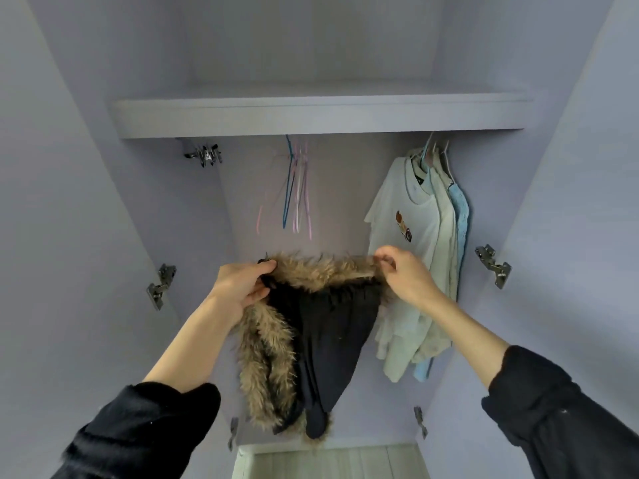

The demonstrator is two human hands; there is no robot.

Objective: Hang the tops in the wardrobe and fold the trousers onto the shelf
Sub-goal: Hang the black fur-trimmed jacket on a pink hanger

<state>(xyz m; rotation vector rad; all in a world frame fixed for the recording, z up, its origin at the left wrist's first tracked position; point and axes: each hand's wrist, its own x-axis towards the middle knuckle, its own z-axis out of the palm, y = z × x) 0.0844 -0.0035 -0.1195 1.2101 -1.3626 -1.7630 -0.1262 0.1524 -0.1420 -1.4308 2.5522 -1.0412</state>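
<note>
Open wardrobe point(345, 46), seen from below and in front, both doors swung wide. Pale lilac panels throughout.

Both hands raised inside the hanging bay, holding a dark garment point(332, 340) with a tan fur trim point(311, 271). Left hand point(242, 285) grips the garment's left upper corner, fingers curled over the fur, thumb underneath. Right hand point(403, 274) pinches the right end of the fur strip between fingertips and thumb. The fur edge is stretched roughly level between the two hands; the dark cloth sags below it in a point, and a second run of fur hangs down the left side to the bottom tip. The garment hangs free in the air, on no hanger. Which kind of garment it is, cannot tell.

Black sleeves on both forearms, pushed back from the wrists.

Shelf point(311, 115) spans the wardrobe above the hands. Below it, a cluster of bare wire hangers point(295, 188), pink and blue, hangs near the centre. To the right, several pale tops point(425, 236) hang bunched together, the front one white with a small print, a light blue one behind. The right hand is just in front of them.

Metal hinges point(160, 286) on both side panels.
</note>
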